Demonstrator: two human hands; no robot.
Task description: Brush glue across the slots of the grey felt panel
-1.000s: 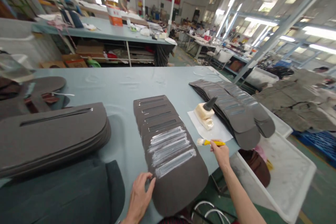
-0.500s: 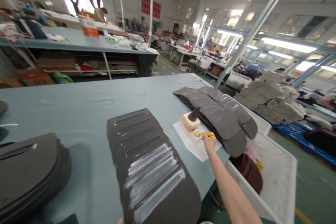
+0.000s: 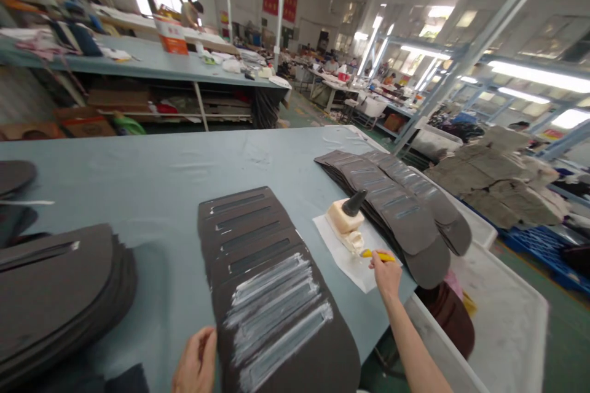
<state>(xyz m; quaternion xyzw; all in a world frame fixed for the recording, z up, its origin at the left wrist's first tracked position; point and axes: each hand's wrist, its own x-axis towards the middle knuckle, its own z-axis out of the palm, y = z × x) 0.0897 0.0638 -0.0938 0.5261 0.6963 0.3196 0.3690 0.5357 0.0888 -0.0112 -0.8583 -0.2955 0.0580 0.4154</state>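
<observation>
Right now: brush at the paste, slotted pieces alongside

The slotted pieces (image 3: 338, 344) overlap in a row down the middle of the blue-green surface (image 3: 152, 184), white streaks around the slots of the nearest ones. To their left sits a thick stack (image 3: 59, 282) of dark pieces, with dark cloth (image 3: 126, 381) at the near edge; to their right lies a fanned pile (image 3: 415, 230). Between the row and this pile, a white sheet (image 3: 364, 276) carries a cream bottle (image 3: 342, 219) with a black nozzle (image 3: 354, 203), which blocks the way just past the paste (image 3: 354, 242). Beyond the right edge, a white bin (image 3: 507, 313) holds a brown piece (image 3: 449, 319).

The right hand (image 3: 386, 275) has its grip closed, thumb and fingers pinching the yellow brush (image 3: 380, 255) over the sheet, its tip at the paste. The left hand (image 3: 196, 361) is loosely curled right beside the row's left edge; whether its grip is parted or pressed together, or touches the pieces, I cannot tell.
</observation>
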